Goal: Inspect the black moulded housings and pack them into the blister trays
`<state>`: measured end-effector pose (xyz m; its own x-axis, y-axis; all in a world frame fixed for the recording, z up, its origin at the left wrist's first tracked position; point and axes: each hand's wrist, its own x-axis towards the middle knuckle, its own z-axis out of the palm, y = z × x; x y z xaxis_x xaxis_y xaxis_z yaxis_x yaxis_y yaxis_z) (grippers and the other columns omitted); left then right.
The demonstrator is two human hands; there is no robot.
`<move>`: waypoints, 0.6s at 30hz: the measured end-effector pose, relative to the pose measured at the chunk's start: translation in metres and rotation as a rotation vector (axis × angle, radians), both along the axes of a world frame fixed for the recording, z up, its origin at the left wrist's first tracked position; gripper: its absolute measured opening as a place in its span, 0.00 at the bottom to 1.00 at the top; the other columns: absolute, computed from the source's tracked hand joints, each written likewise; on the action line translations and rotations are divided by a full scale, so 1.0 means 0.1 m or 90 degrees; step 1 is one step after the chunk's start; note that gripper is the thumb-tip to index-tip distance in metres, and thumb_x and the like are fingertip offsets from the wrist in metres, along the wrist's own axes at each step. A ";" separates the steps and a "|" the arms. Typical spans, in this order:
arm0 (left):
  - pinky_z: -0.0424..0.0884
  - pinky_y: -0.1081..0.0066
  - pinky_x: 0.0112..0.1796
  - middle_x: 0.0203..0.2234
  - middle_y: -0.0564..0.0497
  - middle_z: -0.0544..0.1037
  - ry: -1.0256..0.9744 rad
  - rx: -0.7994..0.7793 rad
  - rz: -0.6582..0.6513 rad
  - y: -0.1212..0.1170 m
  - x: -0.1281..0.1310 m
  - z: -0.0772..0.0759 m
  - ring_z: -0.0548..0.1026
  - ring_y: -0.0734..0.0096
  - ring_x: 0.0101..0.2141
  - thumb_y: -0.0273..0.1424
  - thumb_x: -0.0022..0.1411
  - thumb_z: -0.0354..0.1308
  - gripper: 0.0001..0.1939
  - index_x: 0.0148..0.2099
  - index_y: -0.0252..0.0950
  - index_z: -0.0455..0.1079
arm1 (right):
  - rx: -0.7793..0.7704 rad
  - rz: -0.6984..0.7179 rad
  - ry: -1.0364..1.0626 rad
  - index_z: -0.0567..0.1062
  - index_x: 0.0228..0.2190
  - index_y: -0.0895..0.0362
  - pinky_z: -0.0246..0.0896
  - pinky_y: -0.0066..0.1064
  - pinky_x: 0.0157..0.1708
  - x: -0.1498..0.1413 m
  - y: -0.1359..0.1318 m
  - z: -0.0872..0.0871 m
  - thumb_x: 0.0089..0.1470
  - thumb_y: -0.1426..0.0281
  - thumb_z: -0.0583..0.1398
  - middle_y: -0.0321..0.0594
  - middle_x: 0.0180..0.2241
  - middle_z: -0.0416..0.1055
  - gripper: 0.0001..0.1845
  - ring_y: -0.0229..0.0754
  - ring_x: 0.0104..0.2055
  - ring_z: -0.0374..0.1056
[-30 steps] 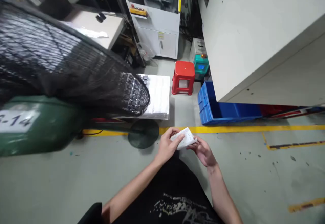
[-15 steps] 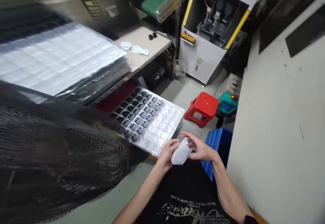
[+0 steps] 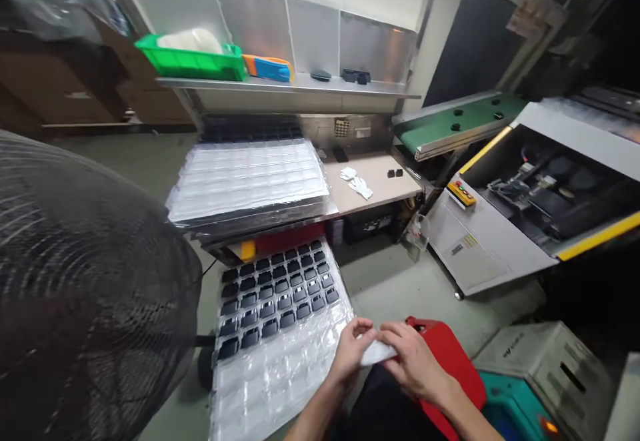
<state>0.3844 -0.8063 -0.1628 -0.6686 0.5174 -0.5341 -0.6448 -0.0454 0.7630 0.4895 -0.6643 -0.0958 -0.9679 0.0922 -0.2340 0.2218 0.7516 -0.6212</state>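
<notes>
Nearest me, the left hand (image 3: pixel 353 349) and the right hand (image 3: pixel 416 363) are brought close together, fingers drawn in narrow on a white slip (image 3: pixel 377 353) that sits between them, in front of the person's body; whether it is paper or a small bag I can't tell. Both hands are probably on it because it looks light and limp and would sag from one side alone. Just beyond the right hand stands a red stool (image 3: pixel 453 364), near a box (image 3: pixel 553 361). By the left hand lies a clear tray (image 3: pixel 265 391), with black parts (image 3: pixel 270 327) in the rows toward the desk (image 3: pixel 387 191); its pockets seem meant to keep them apart. A fan (image 3: pixel 95 287) stands at the left, perhaps for cooling. Farther off, more trays (image 3: pixel 250 174) are stacked on the desk, likely to save room, beside white gloves (image 3: pixel 361 188). To the right is a machine (image 3: pixel 463 254) with a yellow button panel (image 3: pixel 461 195), and past it a green conveyor (image 3: pixel 431 135). At the back, a shelf (image 3: pixel 301 85) carries a green bin (image 3: pixel 189 66). The box bears some dark lettering and the machine a yellow label, but I can't read either, and I see no clear brand.
</notes>
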 end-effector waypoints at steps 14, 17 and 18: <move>0.56 0.72 0.30 0.22 0.53 0.70 0.229 0.074 -0.251 1.06 -1.39 0.55 0.64 0.75 0.27 0.48 0.54 0.72 0.23 0.30 0.33 0.72 | -0.348 -0.203 0.043 0.83 0.33 0.61 0.59 0.30 0.32 -1.17 1.61 0.02 0.58 0.42 0.68 0.40 0.27 0.74 0.31 0.41 0.31 0.65; 0.55 0.71 0.28 0.20 0.54 0.71 0.316 0.000 -0.305 1.43 -2.16 0.71 0.63 0.76 0.25 0.39 0.54 0.69 0.13 0.30 0.32 0.78 | -0.354 -0.238 0.076 0.86 0.39 0.59 0.65 0.32 0.36 -1.76 1.98 0.02 0.59 0.44 0.68 0.44 0.33 0.79 0.29 0.45 0.34 0.70; 0.55 0.71 0.28 0.20 0.55 0.72 0.340 -0.025 -0.310 1.52 -2.44 0.76 0.64 0.76 0.25 0.36 0.54 0.68 0.11 0.31 0.32 0.80 | -0.355 -0.237 0.078 0.87 0.39 0.58 0.66 0.32 0.36 -2.03 2.08 0.03 0.58 0.44 0.68 0.44 0.33 0.80 0.28 0.45 0.35 0.71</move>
